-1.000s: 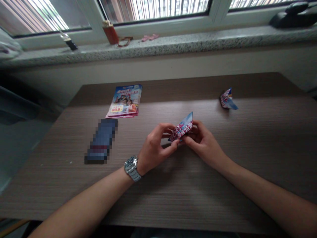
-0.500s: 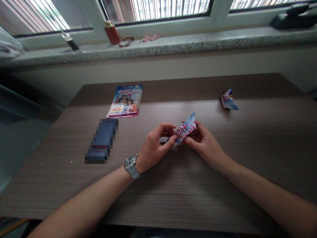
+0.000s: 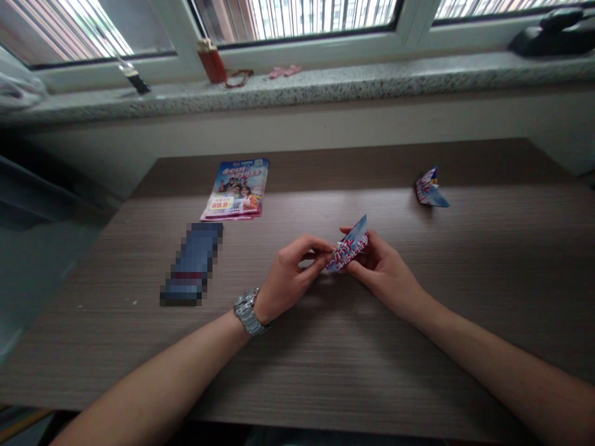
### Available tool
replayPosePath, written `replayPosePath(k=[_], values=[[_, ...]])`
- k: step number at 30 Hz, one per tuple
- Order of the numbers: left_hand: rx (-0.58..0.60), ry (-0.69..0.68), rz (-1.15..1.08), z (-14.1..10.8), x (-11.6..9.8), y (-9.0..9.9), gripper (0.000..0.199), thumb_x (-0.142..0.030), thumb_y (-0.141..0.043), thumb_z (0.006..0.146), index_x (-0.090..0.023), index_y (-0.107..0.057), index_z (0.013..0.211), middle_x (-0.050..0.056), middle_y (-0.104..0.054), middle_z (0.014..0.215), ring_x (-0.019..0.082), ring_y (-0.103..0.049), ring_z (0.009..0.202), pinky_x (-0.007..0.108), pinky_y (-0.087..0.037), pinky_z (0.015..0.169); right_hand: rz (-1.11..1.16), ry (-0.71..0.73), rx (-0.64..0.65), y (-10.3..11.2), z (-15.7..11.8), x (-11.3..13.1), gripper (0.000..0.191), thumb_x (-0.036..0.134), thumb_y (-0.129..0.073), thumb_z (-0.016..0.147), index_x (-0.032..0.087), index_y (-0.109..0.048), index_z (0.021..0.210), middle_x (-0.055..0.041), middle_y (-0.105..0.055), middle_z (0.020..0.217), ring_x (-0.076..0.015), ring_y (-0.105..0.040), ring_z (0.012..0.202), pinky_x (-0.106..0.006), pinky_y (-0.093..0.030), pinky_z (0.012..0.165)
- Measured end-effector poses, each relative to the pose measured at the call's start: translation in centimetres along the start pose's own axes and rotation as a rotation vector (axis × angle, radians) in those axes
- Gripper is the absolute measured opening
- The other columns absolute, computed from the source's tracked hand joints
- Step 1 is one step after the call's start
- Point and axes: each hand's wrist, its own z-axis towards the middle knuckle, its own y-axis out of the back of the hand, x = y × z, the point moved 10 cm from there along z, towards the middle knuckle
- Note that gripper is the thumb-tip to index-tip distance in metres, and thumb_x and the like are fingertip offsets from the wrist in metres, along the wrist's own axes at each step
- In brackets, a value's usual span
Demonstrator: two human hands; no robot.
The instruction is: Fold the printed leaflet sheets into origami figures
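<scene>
A folded paper piece (image 3: 349,245), blue with red and white print, is held between both hands above the middle of the table. My left hand (image 3: 297,266), with a metal watch at its wrist, pinches the paper's lower left end between thumb and fingers. On the right side, my right hand (image 3: 383,266) grips the same paper, its thumb below and its other fingers partly hidden behind. Another folded paper piece (image 3: 430,188) in similar colours stands at the back right of the table.
Printed flyers (image 3: 239,189) lie in a stack at the back left of the brown table (image 3: 325,371). Nearer is a pixelated dark blue object (image 3: 193,263). Along the window sill (image 3: 344,83) are a red item (image 3: 212,65), a pink item (image 3: 285,71) and a black object (image 3: 553,37).
My left thumb and fingers have drawn closer together at the paper's left end. The paper has tilted slightly and its upper tip sits a little lower.
</scene>
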Motion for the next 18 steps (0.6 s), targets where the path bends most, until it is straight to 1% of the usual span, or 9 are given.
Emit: replayPosePath(k=[3, 6, 9, 12, 15, 18], values=[[-0.008, -0.004, -0.02, 0.0, 0.0, 0.2, 0.01, -0.023, -0.063, 0.096, -0.018, -0.066, 0.105, 0.003, -0.068, 0.099, 0.013, -0.067, 0.094, 0.024, -0.056, 0.086, 0.017, -0.011, 0.017, -0.2, 0.0, -0.1, 0.051, 0.02, -0.074, 0.08, 0.025, -0.055, 0.127, -0.004, -0.073, 0.115, -0.0178, -0.072, 0.098, -0.031, -0.06, 0.091], [-0.006, -0.021, -0.022, 0.0, -0.1, 0.3, 0.01, -0.023, -0.062, 0.097, -0.018, -0.066, 0.105, 0.003, -0.067, 0.1, 0.014, -0.066, 0.094, 0.025, -0.055, 0.085, -0.008, -0.022, 0.035, -0.5, -0.1, -0.2, 0.054, 0.02, -0.077, 0.078, 0.025, -0.055, 0.127, -0.0027, -0.074, 0.107, -0.0179, -0.072, 0.094, -0.031, -0.06, 0.088], [0.02, -0.053, -0.009, -0.1, -0.4, 0.1, 0.01, -0.022, -0.061, 0.097, -0.018, -0.067, 0.104, 0.005, -0.067, 0.1, 0.014, -0.064, 0.094, 0.026, -0.053, 0.086, -0.028, -0.015, 0.028, -0.3, -0.2, 0.0, 0.055, 0.019, -0.078, 0.076, 0.024, -0.056, 0.127, -0.0014, -0.075, 0.101, -0.0172, -0.072, 0.09, -0.03, -0.06, 0.086], [0.035, -0.094, 0.011, -0.1, -1.1, 0.0, 0.009, -0.021, -0.061, 0.097, -0.018, -0.067, 0.103, 0.006, -0.067, 0.1, 0.015, -0.064, 0.094, 0.028, -0.051, 0.086, -0.046, 0.0, 0.018, -0.2, -0.3, 0.3, 0.053, 0.019, -0.078, 0.077, 0.025, -0.057, 0.125, -0.0014, -0.074, 0.101, -0.0171, -0.072, 0.09, -0.029, -0.06, 0.083], [0.044, -0.146, 0.057, -0.1, -1.9, -0.1, 0.007, -0.019, -0.062, 0.097, -0.018, -0.068, 0.101, 0.006, -0.067, 0.101, 0.016, -0.063, 0.096, 0.03, -0.05, 0.086, -0.04, 0.008, 0.016, -0.1, -0.2, 0.4, 0.051, 0.02, -0.078, 0.078, 0.025, -0.058, 0.124, -0.0014, -0.074, 0.102, -0.0172, -0.072, 0.091, -0.029, -0.059, 0.084], [0.022, -0.193, 0.149, -0.2, -2.5, 0.1, 0.007, -0.018, -0.063, 0.096, -0.019, -0.069, 0.099, 0.006, -0.067, 0.1, 0.017, -0.063, 0.094, 0.03, -0.05, 0.084, -0.03, -0.001, 0.014, 0.1, -0.1, 0.3, 0.05, 0.022, -0.08, 0.077, 0.026, -0.059, 0.122, -0.0011, -0.074, 0.102, -0.0176, -0.072, 0.092, -0.029, -0.059, 0.085]])
